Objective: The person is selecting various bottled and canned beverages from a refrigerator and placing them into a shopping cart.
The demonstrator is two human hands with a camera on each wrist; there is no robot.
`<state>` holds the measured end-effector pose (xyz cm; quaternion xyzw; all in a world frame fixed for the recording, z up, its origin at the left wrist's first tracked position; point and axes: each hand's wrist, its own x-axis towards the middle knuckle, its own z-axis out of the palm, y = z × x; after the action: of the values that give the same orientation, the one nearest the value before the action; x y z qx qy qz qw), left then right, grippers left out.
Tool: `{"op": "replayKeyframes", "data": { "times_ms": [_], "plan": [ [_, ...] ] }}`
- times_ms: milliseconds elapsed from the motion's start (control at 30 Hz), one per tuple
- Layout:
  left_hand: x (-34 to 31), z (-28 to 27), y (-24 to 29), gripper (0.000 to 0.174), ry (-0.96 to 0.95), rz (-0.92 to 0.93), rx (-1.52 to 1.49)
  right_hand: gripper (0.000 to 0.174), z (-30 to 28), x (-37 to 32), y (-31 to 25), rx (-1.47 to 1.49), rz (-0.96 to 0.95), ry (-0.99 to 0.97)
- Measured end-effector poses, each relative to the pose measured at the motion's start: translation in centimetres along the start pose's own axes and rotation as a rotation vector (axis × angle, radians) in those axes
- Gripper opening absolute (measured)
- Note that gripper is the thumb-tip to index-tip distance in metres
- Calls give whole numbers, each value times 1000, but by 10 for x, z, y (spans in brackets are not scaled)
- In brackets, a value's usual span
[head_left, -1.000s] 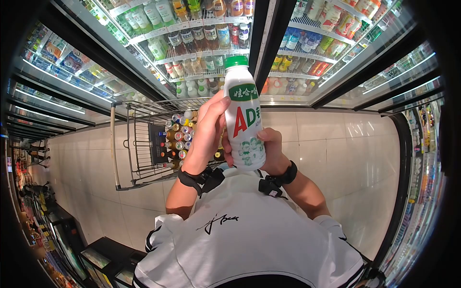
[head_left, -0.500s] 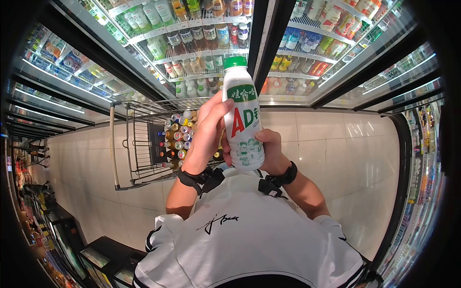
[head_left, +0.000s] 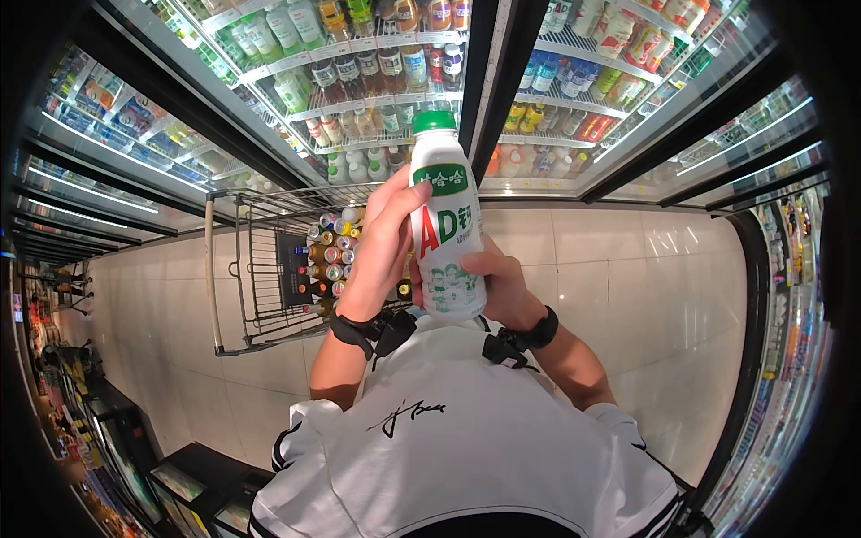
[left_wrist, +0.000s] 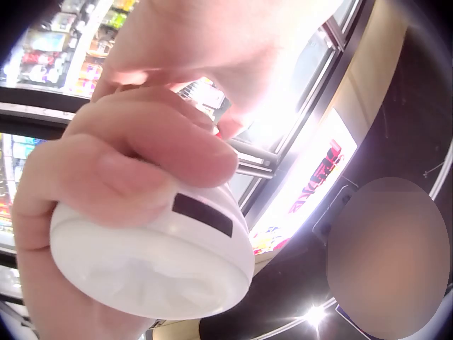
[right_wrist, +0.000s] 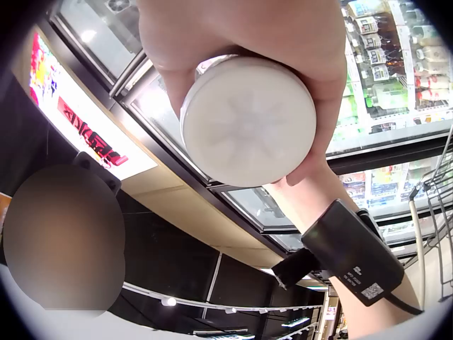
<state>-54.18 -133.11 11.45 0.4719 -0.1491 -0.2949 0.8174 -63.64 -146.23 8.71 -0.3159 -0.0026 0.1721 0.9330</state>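
A white plastic milk-drink bottle (head_left: 456,240) with a green cap and green label band stands tilted before my chest, large "AD" lettering facing me. My left hand (head_left: 381,235) grips its left side, thumb along the label band. From the right, my right hand (head_left: 504,285) holds the lower part, its thumb across the front near the printed figures. In the left wrist view, curled fingers (left_wrist: 120,177) wrap the bottle close to its white base (left_wrist: 156,280). The right wrist view looks straight at the round base (right_wrist: 248,127), the hand curled around it.
To the left stands a wire shopping cart (head_left: 260,309) with several bottles and cans (head_left: 336,253) in it. Ahead, drink shelves (head_left: 377,94) fill a cooler with dark-framed doors (head_left: 498,99). Another shelf (head_left: 780,305) runs along the right over the tiled floor (head_left: 646,296).
The bottle has shifted slightly left and turned in my hands, so more lettering right of "AD" shows. My right thumb has moved left with it. The cart has not moved.
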Motion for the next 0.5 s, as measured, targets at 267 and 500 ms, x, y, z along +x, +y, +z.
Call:
{"op": "replayKeyframes", "data": {
  "times_ms": [267, 500],
  "plan": [
    [0, 1, 3, 40, -19, 39, -53, 63, 4, -2, 0, -62, -44, 6],
    [-3, 1, 8, 34, 32, 33, 19, 66, -1, -2, 4, 60, 23, -2]
  ]
}}
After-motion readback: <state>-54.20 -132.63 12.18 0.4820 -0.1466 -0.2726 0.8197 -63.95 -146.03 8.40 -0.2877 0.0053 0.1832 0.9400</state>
